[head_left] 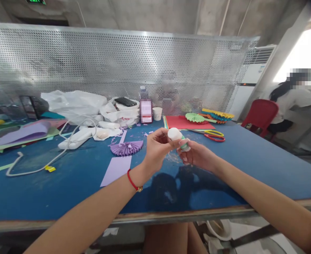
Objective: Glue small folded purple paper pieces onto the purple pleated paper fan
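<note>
Above the front middle of the table, both hands meet on a short glue stick (174, 134) with a thick white end and a green body. My left hand (156, 150) is closed, pinching the white end between thumb and fingers. My right hand (197, 154) is closed round the green part, whose lower end is partly hidden by the fingers. Left of my hands lies a pleated purple paper fan (127, 148) with a paper strip at its top. A flat purple paper sheet (117, 171) is in front of it.
Scissors (215, 135) lie beyond my right hand, near red paper (178, 122) and folded paper fans (195, 118). A phone (146, 111) leans on a bottle beside a paper cup (157, 113). A power strip (76, 138) with its cable lies left. A person (293, 95) sits at right.
</note>
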`<state>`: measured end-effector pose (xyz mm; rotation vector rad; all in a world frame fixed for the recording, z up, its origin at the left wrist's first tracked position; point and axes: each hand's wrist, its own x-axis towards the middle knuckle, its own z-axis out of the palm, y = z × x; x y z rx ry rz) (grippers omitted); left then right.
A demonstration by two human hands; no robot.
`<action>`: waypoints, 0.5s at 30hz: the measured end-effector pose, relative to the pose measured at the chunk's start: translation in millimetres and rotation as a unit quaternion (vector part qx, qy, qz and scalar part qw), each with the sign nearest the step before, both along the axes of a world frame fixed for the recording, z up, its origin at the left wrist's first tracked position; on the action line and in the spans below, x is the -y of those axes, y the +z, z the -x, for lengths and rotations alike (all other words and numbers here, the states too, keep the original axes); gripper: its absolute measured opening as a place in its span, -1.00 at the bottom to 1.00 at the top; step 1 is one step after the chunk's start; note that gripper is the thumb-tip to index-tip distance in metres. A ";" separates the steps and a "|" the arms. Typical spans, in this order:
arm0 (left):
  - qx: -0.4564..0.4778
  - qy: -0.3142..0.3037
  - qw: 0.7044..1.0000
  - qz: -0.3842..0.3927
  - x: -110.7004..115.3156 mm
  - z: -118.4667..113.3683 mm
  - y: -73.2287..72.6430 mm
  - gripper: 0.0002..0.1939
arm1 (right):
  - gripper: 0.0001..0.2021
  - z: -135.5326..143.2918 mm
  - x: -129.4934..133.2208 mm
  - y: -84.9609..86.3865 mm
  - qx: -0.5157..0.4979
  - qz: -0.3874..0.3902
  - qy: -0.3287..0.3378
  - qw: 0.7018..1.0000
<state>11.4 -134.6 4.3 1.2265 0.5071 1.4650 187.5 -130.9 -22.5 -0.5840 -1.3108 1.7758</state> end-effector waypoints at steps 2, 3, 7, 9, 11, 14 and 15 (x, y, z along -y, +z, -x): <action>-0.012 -0.006 1.000 0.008 0.9 -1.0 -1.3 -0.52 | -0.53 -0.8 3.9 -0.6 0.050 -0.051 -0.008 0.997; -0.019 -0.009 1.000 0.013 1.2 -2.0 -2.4 -0.52 | -0.53 -0.3 6.0 -1.2 0.090 -0.084 -0.014 0.992; -0.051 -0.007 0.998 0.038 -4.7 -6.5 -6.1 -0.43 | -0.49 5.2 6.4 -1.8 0.226 -0.184 -0.094 0.952; -0.059 0.028 0.997 0.047 -15.1 -3.1 -4.9 -0.28 | -0.45 3.2 -5.1 3.9 0.249 -0.202 -0.161 0.933; -0.072 0.082 0.992 0.058 -30.5 10.1 0.5 -0.25 | -0.43 -7.1 -24.7 14.4 0.270 -0.218 -0.241 0.907; -0.132 0.141 0.978 0.077 -57.9 53.4 16.7 -0.34 | -0.48 -33.0 -56.7 26.3 0.319 -0.240 -0.373 0.838; -0.162 0.158 0.971 0.079 -66.9 73.1 23.8 -0.33 | -0.52 -41.3 -64.6 25.8 0.342 -0.240 -0.400 0.816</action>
